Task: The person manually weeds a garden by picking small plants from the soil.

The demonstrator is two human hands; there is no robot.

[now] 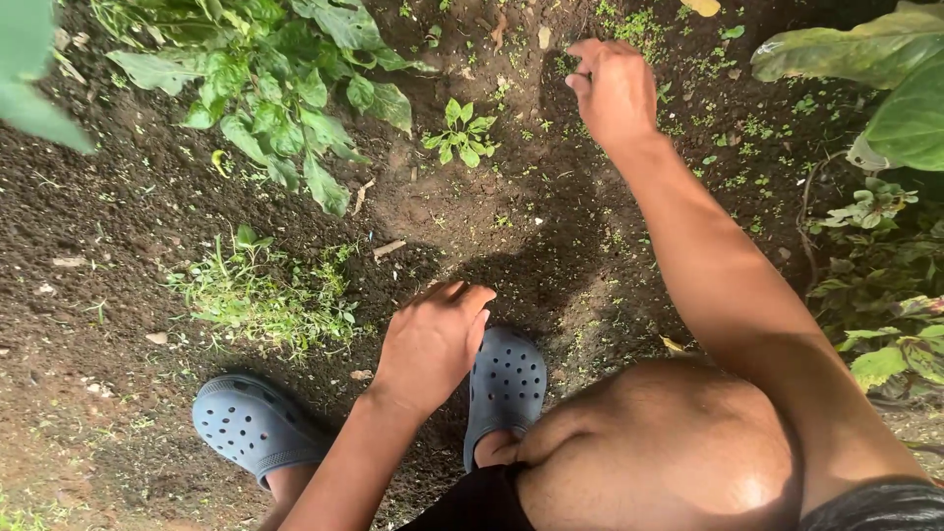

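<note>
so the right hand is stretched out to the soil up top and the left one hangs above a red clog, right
Not quite: the clog is blue-grey, not red, as the head view shows. The rest holds: the right hand reaches to the soil far ahead, and the left hand hangs above that clog.

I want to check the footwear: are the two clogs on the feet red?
No, both clogs are blue-grey with round holes, standing on dark soil near the left hand.

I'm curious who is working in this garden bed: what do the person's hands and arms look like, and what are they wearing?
Both arms are bare, with no sleeves in view. The left hand and right hand wear no gloves, rings or watch. Below are dark shorts and blue-grey perforated clogs.
</note>
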